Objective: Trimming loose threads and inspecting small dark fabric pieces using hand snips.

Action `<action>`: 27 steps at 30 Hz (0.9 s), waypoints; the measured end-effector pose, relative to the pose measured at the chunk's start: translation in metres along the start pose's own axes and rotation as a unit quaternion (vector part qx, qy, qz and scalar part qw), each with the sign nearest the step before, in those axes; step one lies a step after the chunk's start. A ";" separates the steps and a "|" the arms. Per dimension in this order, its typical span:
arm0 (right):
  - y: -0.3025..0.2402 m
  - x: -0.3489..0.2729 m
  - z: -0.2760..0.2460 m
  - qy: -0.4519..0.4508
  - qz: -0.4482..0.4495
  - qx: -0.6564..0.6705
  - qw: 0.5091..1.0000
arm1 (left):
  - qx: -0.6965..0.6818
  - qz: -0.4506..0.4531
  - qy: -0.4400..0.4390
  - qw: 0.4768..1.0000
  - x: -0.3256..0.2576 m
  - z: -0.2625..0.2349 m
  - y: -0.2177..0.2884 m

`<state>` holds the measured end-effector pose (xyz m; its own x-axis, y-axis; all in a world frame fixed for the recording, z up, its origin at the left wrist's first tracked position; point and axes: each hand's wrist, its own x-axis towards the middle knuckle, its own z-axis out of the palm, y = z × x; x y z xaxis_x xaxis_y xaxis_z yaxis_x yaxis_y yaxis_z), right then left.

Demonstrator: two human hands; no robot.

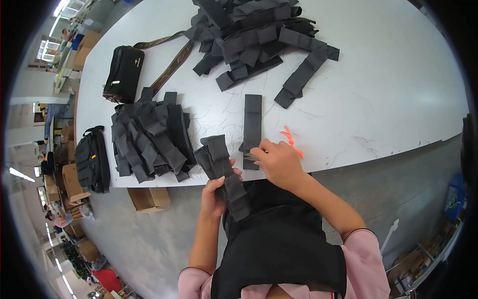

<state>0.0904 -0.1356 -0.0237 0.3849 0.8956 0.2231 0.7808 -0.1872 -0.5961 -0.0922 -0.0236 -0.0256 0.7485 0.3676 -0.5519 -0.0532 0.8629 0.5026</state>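
Observation:
My left hand (215,195) grips several dark grey fabric strips (233,192), folded and sewn, just off the table's front edge. On the white table (398,89), a single grey strip (253,117) lies lengthwise in front of me. My right hand (279,162) is closed over the near end of that strip. A pointed metal tip, apparently thread snips (249,156), shows at its fingers; the rest is hidden in the palm. Beside this hand, an orange cord (291,141) trails on the table.
A large heap of grey strips (249,40) lies at the far side, with a smaller pile (149,137) on the left. A black bag (123,74) with a patterned strap and a black backpack (92,162) sit at the left. Below the edge stands a cardboard box (148,199).

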 end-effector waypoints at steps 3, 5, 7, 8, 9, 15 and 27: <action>-0.005 0.004 0.011 0.006 -0.080 -0.028 0.996 | 0.011 0.003 0.008 1.000 -0.007 -0.005 -0.001; -0.009 0.008 0.022 0.003 -0.073 -0.009 0.997 | 0.011 0.004 0.013 1.000 -0.010 -0.005 -0.001; -0.015 0.012 0.027 -0.007 -0.061 0.000 0.998 | 0.012 0.004 0.015 1.000 -0.013 -0.004 -0.002; -0.017 0.014 0.031 -0.007 -0.060 0.001 0.998 | 0.009 0.006 0.016 1.000 -0.014 -0.003 -0.003; -0.017 0.014 0.036 -0.011 -0.057 0.016 0.998 | 0.006 0.008 0.017 1.000 -0.015 -0.003 -0.003; -0.006 -0.003 0.033 0.014 -0.042 0.025 0.999 | 0.015 0.015 0.009 1.000 -0.019 -0.009 -0.003; 0.025 0.012 0.045 -0.003 0.333 0.296 0.896 | 0.324 0.083 0.117 0.935 0.091 0.007 0.037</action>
<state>0.0923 -0.1116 -0.0704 0.6644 0.6677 -0.3359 -0.0178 -0.4351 -0.9002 -0.0219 0.0398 -0.0527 0.5967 0.6087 -0.5229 0.3132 0.4233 0.8501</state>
